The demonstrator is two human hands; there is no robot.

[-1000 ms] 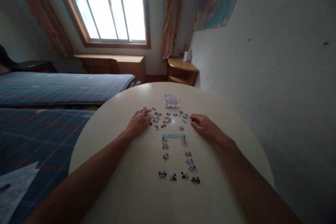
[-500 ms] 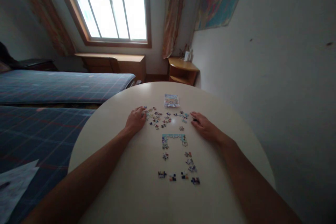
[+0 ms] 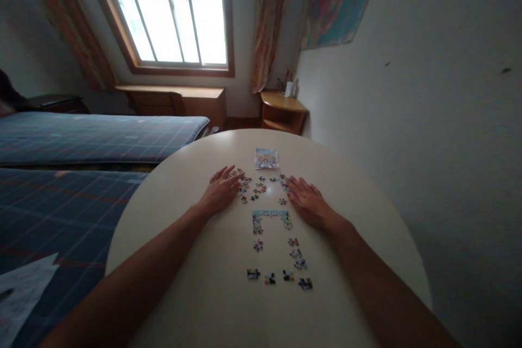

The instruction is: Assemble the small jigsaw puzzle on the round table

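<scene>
On the far half of the round bench, loose jigsaw pieces lie scattered between the two hands. The left hand has shifted inward from the left edge; its fingers now extend over the left-side pieces. The right hand has also shifted inward; its fingers, previously curled, are now straightened at the right-side group. Both hands are therefore at the loose stock, and no piece is being fitted. Left grip: fingers extended, closed on nothing visible. Right grip: fingers extended likewise; whether a piece lies beneath them cannot be determined from this view.

Toward the near edge, the joined border section forms a top row with two short legs. Separate pieces continue the outline, their layout unchanged.

The picture card lies flat between the loose pieces and the far edge. No brand, label or lettering is legible on it. The paper sheet on the bed, beyond the left edge, shows no readable text.
</scene>
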